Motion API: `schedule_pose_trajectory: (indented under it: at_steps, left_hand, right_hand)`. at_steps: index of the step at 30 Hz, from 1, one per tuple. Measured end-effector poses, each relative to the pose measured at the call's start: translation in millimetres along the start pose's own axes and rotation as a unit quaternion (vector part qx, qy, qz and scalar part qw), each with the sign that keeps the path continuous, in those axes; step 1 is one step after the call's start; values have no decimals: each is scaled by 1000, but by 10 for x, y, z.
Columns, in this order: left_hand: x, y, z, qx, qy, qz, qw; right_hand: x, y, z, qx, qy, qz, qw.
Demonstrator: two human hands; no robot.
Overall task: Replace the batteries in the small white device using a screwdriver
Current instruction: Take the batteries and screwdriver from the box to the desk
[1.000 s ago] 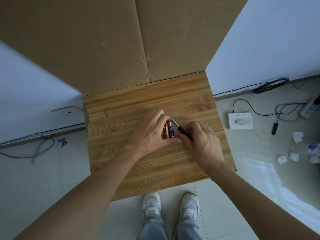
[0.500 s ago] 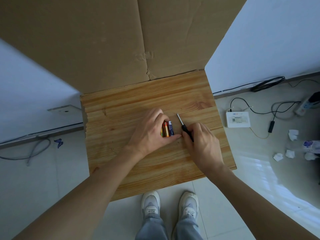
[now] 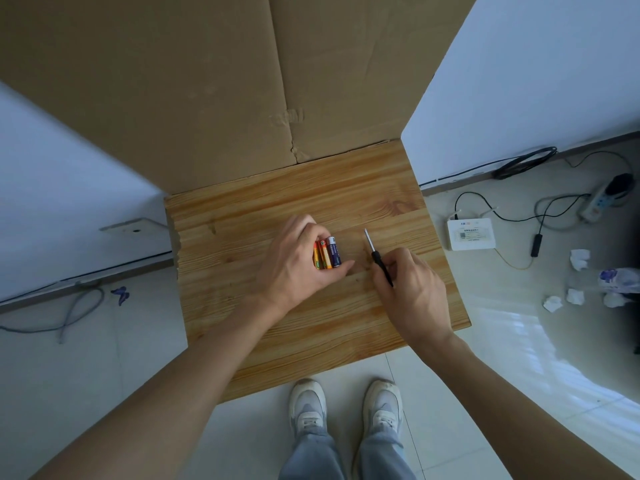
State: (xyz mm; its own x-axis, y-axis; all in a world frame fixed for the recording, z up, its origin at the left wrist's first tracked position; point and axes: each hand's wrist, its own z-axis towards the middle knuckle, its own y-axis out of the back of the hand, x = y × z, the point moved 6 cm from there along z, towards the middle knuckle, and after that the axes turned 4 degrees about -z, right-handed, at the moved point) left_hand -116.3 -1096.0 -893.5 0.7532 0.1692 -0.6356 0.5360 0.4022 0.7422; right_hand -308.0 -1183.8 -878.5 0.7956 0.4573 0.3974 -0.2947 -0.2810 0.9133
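Observation:
On the wooden board (image 3: 242, 237), my left hand (image 3: 298, 268) curls around a small bunch of batteries (image 3: 327, 253), orange and blue ones lying side by side between fingers and thumb. My right hand (image 3: 412, 289) holds a small screwdriver (image 3: 377, 256) by its black handle, the metal tip pointing away from me and resting just off the batteries to the right. The two hands are a short gap apart. No small white device shows on the board; it may be hidden under my left hand.
A large cardboard sheet (image 3: 207, 81) stands behind the board. On the floor to the right lie a white router box (image 3: 471, 233), cables, a power strip (image 3: 602, 199) and crumpled paper (image 3: 578, 259). A grey cable (image 3: 76, 306) lies at left. My shoes (image 3: 346, 407) stand below the board.
My right hand has drawn the screwdriver away to the right, so its tip no longer touches the batteries. My left hand has stayed around the batteries.

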Motion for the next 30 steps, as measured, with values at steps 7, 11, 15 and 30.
schedule_pose_trajectory:
  at_steps: [7, 11, 15, 30]
  left_hand:
    - [-129, 268, 100, -41, -14, -15, 999]
    - [-298, 518, 180, -49, -31, -13, 998]
    - [-610, 861, 331, -73, -47, -23, 996]
    - [-3131, 2661, 1089, -45, -170, -81, 981]
  right_hand:
    - [100, 170, -59, -7, -33, 6, 999]
    - [194, 333, -71, -16, -39, 17, 999]
    - [325, 626, -54, -27, -50, 39, 998]
    - [915, 3469, -520, -103, -166, 144, 970]
